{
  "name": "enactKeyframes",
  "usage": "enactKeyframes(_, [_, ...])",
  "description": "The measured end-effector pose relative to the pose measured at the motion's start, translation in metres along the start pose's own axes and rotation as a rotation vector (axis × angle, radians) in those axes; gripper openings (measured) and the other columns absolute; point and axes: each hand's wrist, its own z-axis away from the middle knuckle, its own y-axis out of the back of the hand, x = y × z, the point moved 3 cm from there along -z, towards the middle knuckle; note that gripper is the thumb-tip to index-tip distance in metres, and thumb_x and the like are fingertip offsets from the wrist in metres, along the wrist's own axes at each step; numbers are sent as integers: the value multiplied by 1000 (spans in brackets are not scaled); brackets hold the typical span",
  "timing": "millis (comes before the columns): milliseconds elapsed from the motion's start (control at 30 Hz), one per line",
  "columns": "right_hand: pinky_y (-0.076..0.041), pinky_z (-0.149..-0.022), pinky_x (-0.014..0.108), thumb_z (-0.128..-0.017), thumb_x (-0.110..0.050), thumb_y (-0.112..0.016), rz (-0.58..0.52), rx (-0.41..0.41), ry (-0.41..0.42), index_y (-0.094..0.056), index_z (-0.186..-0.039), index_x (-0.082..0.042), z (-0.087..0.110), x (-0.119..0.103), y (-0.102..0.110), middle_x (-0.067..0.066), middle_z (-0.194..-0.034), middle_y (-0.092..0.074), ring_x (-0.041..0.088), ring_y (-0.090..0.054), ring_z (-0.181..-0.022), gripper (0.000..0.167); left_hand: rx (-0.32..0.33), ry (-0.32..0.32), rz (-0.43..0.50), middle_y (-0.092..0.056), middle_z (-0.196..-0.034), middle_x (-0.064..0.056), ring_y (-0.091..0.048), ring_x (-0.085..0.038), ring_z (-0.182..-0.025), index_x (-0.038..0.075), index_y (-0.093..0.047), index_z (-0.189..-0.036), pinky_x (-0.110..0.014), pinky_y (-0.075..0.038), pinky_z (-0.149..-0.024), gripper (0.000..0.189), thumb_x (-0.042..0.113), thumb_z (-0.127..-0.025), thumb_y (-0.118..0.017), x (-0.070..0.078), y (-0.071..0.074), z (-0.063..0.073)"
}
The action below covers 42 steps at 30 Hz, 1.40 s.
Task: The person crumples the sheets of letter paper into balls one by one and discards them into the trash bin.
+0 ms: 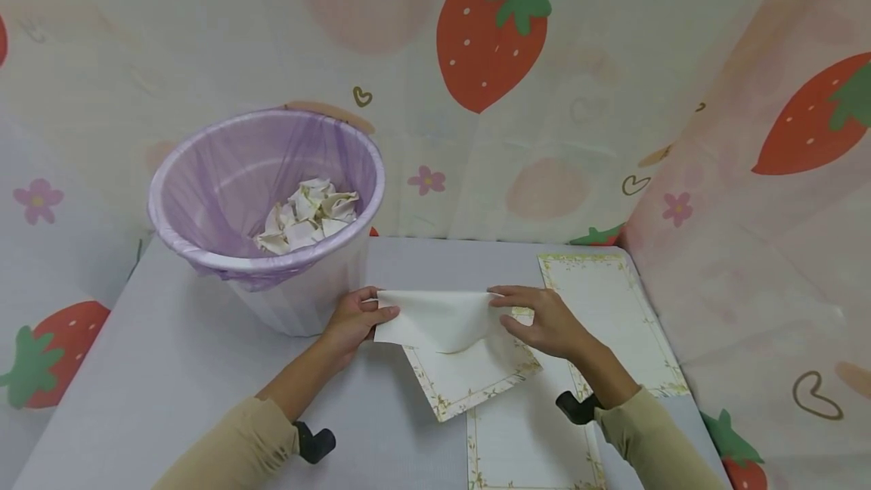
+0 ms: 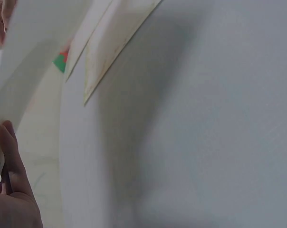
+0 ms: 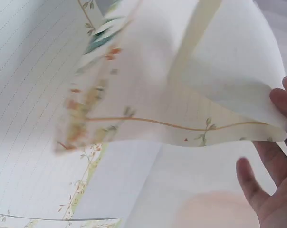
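Observation:
A sheet of floral-bordered paper (image 1: 469,384) is held up above the table, its upper part folded over so that the plain back shows. My left hand (image 1: 354,324) pinches the left end of the fold, thumb in front. At the other end, my right hand (image 1: 544,320) holds the paper's edge with its fingers, the thumb spread lower. In the right wrist view, the fingers (image 3: 281,102) lie at the curled edge of the sheet. Below it, another bordered sheet (image 1: 531,437) lies flat on the table.
On the left stands a white bin (image 1: 299,301) lined with a purple bag (image 1: 218,187). Crumpled papers (image 1: 306,218) lie inside it. A further bordered sheet (image 1: 605,316) rests at the table's right edge. Strawberry-printed cloth (image 1: 422,134) hangs behind the table.

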Motion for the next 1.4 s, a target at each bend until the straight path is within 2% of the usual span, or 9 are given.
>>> enactKeyframes(100, [-44,-100,53,-87,-5,-73,41,23,8,-76,-106,-5,-2,-3,2,9,-125,-68,29,-65,-113,19,22,-18,-8,-72,-98,-11,-69,-14,-76,-4,-59,-116,-25,-55,-63,30,-1,-88,-71,2,-1,0])
enactKeyframes(233, [-36,-107,57,-86,-6,-75,83,34,10,-75,-94,-10,-6,-7,4,9,-122,-69,27,-65,-113,10,29,-37,-20,-73,-93,-10,-69,-14,-73,-5,-61,-110,-25,-55,-60,25,0,-88,-72,4,-1,1])
enactKeyframes(467, [-52,-82,45,-83,1,-77,88,53,-1,-71,-92,-13,-5,-5,4,7,-118,-71,29,-65,-112,17,-22,-80,-19,-72,-83,-6,-68,-12,-68,-6,-62,-99,-24,-53,-57,17,-2,-86,-73,5,-2,3])
enactKeyframes(600, [-52,-87,45,-83,2,-77,110,48,-4,-71,-99,-9,-4,-4,2,6,-113,-72,28,-65,-110,20,-46,-111,-47,-71,-80,-6,-67,-12,-67,-6,-64,-96,-23,-52,-56,15,-2,-85,-74,7,-4,5])
enactKeyframes(733, [-45,-101,49,-85,-3,-78,164,-2,-4,-70,-113,-5,-8,-7,0,5,-113,-72,26,-65,-110,29,-54,-139,-90,-72,-80,-8,-66,-13,-67,-6,-65,-94,-24,-52,-56,15,0,-85,-75,10,-8,6])
enactKeyframes(833, [-44,-103,51,-86,-9,-78,157,-68,-23,-68,-121,-6,-16,-13,-1,4,-119,-71,25,-65,-111,37,-66,-159,-116,-72,-81,-10,-67,-14,-66,-8,-66,-94,-24,-53,-57,15,-1,-84,-76,13,-13,6])
enactKeyframes(1067, [-52,-93,41,-91,-14,-73,25,-276,-98,-65,-129,-7,-38,-23,-4,6,-126,-68,20,-64,-115,39,-118,-238,-210,-73,-80,-11,-66,-14,-66,-7,-71,-91,-24,-53,-56,11,-2,-83,-76,26,-21,8])
enactKeyframes(1200, [-54,-91,40,-90,-12,-75,-11,-319,-119,-66,-128,-7,-47,-25,-3,7,-121,-70,19,-66,-111,40,-132,-276,-253,-73,-80,-11,-64,-13,-65,-6,-72,-90,-23,-51,-55,8,-3,-84,-75,31,-22,7])
enactKeyframes(1400, [-54,-73,28,-90,-16,-75,24,-349,-91,-69,-127,-12,-57,-29,-3,2,-111,-74,11,-68,-93,38,-143,-325,-276,-73,-80,-11,-59,-11,-61,-4,-74,-89,-23,-46,-52,5,-4,-84,-75,39,-20,8])
